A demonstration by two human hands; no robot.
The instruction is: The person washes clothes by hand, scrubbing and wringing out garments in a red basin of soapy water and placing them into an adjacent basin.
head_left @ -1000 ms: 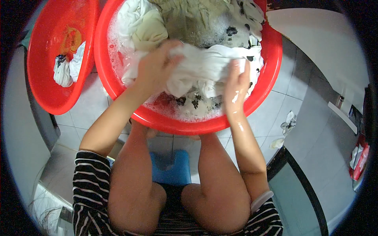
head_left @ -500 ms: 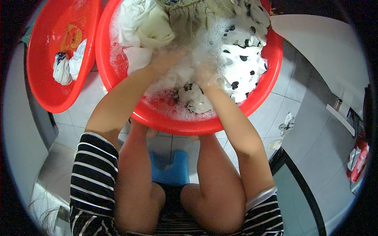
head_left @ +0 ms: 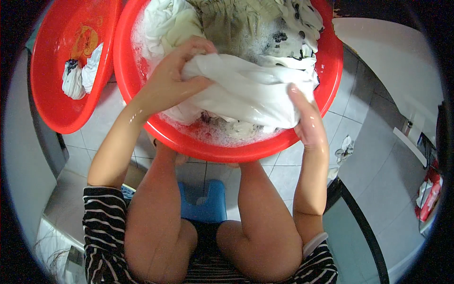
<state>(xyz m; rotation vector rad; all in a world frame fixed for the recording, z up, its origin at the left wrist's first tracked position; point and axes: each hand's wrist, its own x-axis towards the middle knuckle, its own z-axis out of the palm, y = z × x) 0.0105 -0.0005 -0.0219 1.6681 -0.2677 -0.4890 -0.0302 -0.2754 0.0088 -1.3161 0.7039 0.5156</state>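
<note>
A large red basin (head_left: 222,150) full of soapy water and clothes sits on the tiled floor in front of my knees. Both hands hold a wet white garment (head_left: 248,92) stretched above the suds. My left hand (head_left: 177,78) grips its left end in a fist. My right hand (head_left: 307,120) clasps its right end near the basin's rim. Behind the garment lie an olive-green cloth (head_left: 231,26) and a white cloth with black spots (head_left: 295,35).
A second red basin (head_left: 52,102) at the left holds a wrung white cloth (head_left: 80,75). A blue stool (head_left: 203,201) is under me. A crumpled spotted cloth (head_left: 343,152) lies on the grey floor tiles at the right.
Half a second ago both hands were pushed down into the suds close together. Now they have moved apart and lifted the white garment out of the water, stretched between them.
</note>
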